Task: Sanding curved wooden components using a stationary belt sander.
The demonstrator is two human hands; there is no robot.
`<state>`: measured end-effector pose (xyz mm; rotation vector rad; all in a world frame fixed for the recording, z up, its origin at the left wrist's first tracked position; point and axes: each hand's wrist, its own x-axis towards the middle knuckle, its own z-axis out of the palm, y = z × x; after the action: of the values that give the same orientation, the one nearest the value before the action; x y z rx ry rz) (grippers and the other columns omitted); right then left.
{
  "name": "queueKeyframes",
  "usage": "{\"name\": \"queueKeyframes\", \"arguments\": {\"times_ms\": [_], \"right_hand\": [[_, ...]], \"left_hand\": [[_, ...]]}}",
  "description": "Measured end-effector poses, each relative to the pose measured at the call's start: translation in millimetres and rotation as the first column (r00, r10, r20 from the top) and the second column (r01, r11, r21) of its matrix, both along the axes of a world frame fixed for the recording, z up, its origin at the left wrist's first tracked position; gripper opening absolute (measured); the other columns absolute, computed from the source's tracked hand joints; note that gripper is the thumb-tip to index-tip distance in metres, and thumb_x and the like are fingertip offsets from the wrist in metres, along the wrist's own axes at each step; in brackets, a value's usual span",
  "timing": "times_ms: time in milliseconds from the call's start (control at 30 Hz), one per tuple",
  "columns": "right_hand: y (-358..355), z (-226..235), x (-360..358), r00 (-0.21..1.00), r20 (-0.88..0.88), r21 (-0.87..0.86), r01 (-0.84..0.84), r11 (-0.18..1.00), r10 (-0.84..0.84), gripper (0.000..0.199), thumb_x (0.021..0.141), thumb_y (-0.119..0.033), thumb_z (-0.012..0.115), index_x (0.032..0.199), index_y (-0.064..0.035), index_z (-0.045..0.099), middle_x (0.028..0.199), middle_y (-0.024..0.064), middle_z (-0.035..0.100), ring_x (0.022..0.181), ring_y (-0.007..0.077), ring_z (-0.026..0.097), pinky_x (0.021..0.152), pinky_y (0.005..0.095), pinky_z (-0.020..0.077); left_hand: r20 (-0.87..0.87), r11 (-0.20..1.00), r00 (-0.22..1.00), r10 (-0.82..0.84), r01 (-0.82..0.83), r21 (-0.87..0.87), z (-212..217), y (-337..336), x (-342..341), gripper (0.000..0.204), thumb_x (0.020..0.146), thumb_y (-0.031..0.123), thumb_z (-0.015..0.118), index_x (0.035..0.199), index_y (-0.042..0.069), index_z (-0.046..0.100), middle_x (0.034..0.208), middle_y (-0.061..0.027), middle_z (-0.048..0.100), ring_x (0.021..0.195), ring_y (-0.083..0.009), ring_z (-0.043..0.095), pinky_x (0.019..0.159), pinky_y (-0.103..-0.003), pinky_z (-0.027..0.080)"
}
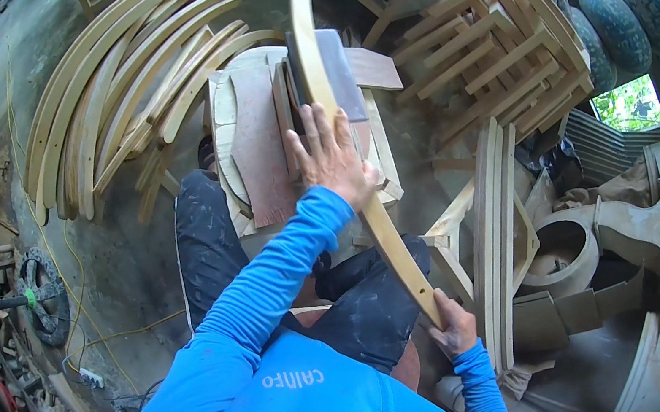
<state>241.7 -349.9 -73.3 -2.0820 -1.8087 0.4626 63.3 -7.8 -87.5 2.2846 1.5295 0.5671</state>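
Observation:
A long curved wooden slat (390, 239) with small holes near its ends slants from the top middle down toward my right side. My left hand (331, 159) lies on the slat's middle with its fingers stretched out flat. At the near end, my right hand (453, 324) is closed around the slat. Under the far half of the slat is a dark grey flat sheet or block (338, 64), partly hidden by it. That stands on a low wooden work stand (258, 153) topped with a reddish board, just beyond my knees.
Several curved slats (114, 76) are piled at the far left. Stacked wooden frames (495, 53) stand at the far right, near dark rounded cushion-like shapes (615, 27). Straight wooden bars (496, 241) lean close by my right hand. A yellow cord (71, 270) crosses the floor at left.

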Motion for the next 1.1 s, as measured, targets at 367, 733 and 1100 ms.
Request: {"name": "queueKeyframes", "arguments": {"times_ms": [367, 733, 1100], "right_hand": [[142.4, -11.1, 7.9, 0.998, -0.013, 0.252, 0.061, 0.966, -0.06, 0.056, 0.084, -0.032, 0.082, 0.132, -0.0106, 0.064, 0.099, 0.0168, 0.073, 0.088, 0.038, 0.072, 0.075, 0.0422, 0.0583], [303.3, -18.6, -21.2, 0.98, 0.129, 0.34, 0.098, 0.935, -0.15, 0.059, 0.08, -0.039, 0.083, 0.131, -0.015, 0.064, 0.099, 0.0137, 0.073, 0.086, 0.0363, 0.072, 0.07, 0.0439, 0.0581], [92.3, -20.4, -8.4, 0.997, -0.06, 0.198, 0.064, 0.978, -0.053, 0.069, 0.076, -0.02, 0.081, 0.14, -0.0182, 0.058, 0.092, 0.0135, 0.067, 0.081, 0.0354, 0.069, 0.069, 0.0433, 0.0569]], "left_hand": [[-0.102, 0.989, 0.993, 0.053, -0.038, 0.143, -11.8, 168.9, 36.5, 0.092, 0.086, 0.047, 0.055, 0.163, 0.006, 0.028, 0.17, -0.0256, 0.014, 0.16, -0.0407, 0.005, 0.126, -0.061, 0.001], [-0.172, 0.983, 0.975, 0.142, -0.118, 0.143, -0.9, 346.3, 25.8, 0.089, 0.09, 0.05, 0.054, 0.165, 0.014, 0.024, 0.172, -0.0146, 0.017, 0.161, -0.0315, 0.012, 0.127, -0.058, 0.008], [-0.351, 0.998, 0.935, 0.056, -0.052, 0.022, 5.6, 236.8, 22.2, 0.093, 0.089, 0.049, 0.049, 0.166, 0.01, 0.016, 0.174, -0.0117, 0.011, 0.161, -0.0319, 0.005, 0.127, -0.059, 0.006]]}}
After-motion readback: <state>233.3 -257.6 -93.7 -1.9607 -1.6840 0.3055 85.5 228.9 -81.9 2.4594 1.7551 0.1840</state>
